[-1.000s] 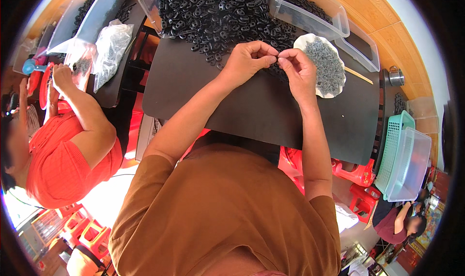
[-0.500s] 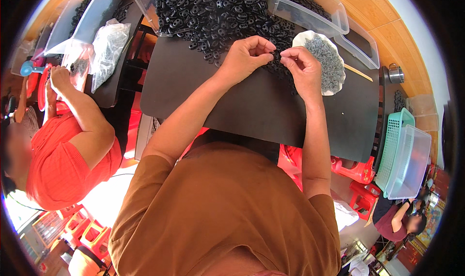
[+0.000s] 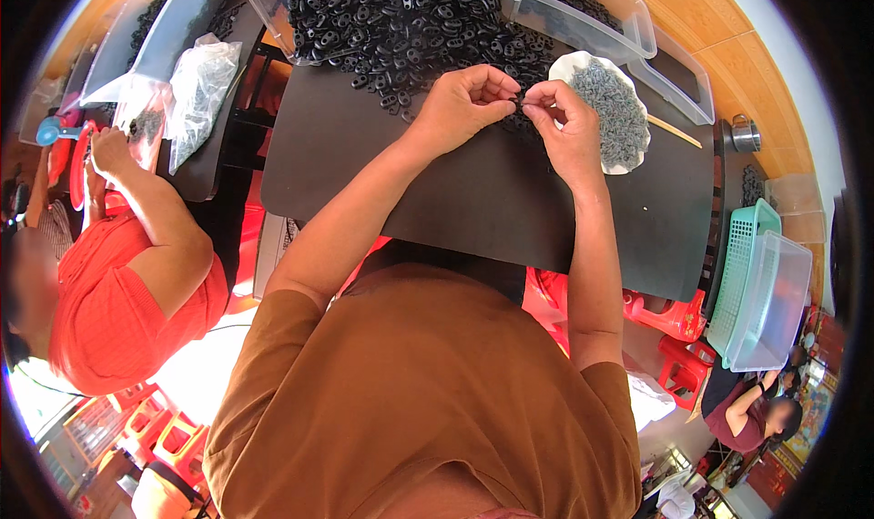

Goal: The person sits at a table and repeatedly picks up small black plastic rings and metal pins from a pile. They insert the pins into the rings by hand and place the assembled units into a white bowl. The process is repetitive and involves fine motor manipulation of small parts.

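My left hand (image 3: 469,107) and my right hand (image 3: 568,129) meet fingertip to fingertip over the dark table (image 3: 455,196). A small black plastic piece (image 3: 520,99) shows at the left fingertips, pinched between thumb and forefinger. The right thumb and forefinger are pressed together beside it; whatever they hold is too small to make out. Beyond my hands spreads a large heap of black two-hole oval plastic pieces (image 3: 401,27). Close to the right hand stands a white scalloped dish (image 3: 566,65) full of tiny greyish parts (image 3: 612,114).
A clear plastic bin (image 3: 583,20) stands at the back right, near a wooden stick (image 3: 674,131). A green basket (image 3: 733,282) and a clear tub (image 3: 774,305) are at right. On the left, a person in red (image 3: 137,282) works by a plastic bag (image 3: 202,96).
My right hand has moved slightly left and up, bringing its fingertips up to those of my left hand. The left hand has barely moved.
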Tool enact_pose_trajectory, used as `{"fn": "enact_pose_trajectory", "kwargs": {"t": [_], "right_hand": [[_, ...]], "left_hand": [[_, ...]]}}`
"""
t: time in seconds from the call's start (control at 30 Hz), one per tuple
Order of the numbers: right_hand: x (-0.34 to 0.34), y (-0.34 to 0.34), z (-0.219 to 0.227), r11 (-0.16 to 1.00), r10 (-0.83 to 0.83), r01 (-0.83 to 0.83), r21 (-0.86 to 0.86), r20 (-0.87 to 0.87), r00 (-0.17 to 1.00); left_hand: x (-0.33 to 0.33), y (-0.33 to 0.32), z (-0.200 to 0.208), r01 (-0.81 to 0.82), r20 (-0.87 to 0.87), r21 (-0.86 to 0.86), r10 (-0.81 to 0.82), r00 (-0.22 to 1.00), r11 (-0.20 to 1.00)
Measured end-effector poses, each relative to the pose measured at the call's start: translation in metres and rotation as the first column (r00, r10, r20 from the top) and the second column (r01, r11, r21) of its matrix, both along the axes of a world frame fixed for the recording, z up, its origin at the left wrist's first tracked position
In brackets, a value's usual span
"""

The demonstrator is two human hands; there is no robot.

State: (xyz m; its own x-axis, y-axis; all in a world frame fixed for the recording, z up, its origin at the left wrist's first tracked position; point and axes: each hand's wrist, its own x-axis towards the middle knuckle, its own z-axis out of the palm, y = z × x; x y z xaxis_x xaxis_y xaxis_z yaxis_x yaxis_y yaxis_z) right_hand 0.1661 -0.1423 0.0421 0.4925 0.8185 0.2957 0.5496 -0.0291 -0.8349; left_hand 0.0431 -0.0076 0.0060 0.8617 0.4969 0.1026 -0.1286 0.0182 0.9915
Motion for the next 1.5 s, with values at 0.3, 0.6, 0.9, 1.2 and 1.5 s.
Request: {"fn": "enact_pose_trajectory", "kwargs": {"t": [0.3,0.6,0.9,1.2,1.5], "right_hand": [[-0.0014,-0.0006,0.0024,1.000,0.006,-0.005,-0.014,0.069,0.998],[-0.0020,-0.0005,0.0035,1.000,0.025,-0.024,-0.008,0.159,0.987],[-0.0026,-0.0007,0.0051,1.000,0.031,-0.032,0.001,0.136,0.990],[-0.0022,-0.0009,0.0028,0.998,0.059,-0.063,0.015,0.212,0.976],[-0.0042,-0.0003,0.0014,0.995,0.087,-0.102,0.018,0.386,0.918]], "left_hand": [[0.0001,0.0011,-0.0009,0.010,0.002,0.043,-0.010,1.000,0.999],[-0.0001,0.0017,-0.0013,0.007,-0.015,0.063,-0.006,1.000,0.998],[-0.0007,0.0027,-0.0003,0.004,-0.027,0.086,-0.001,1.000,0.996],[-0.0017,0.0017,0.0009,0.017,-0.029,0.106,-0.014,0.999,0.994],[-0.0026,-0.0009,0.0041,0.019,-0.057,0.112,-0.013,0.998,0.994]]}}
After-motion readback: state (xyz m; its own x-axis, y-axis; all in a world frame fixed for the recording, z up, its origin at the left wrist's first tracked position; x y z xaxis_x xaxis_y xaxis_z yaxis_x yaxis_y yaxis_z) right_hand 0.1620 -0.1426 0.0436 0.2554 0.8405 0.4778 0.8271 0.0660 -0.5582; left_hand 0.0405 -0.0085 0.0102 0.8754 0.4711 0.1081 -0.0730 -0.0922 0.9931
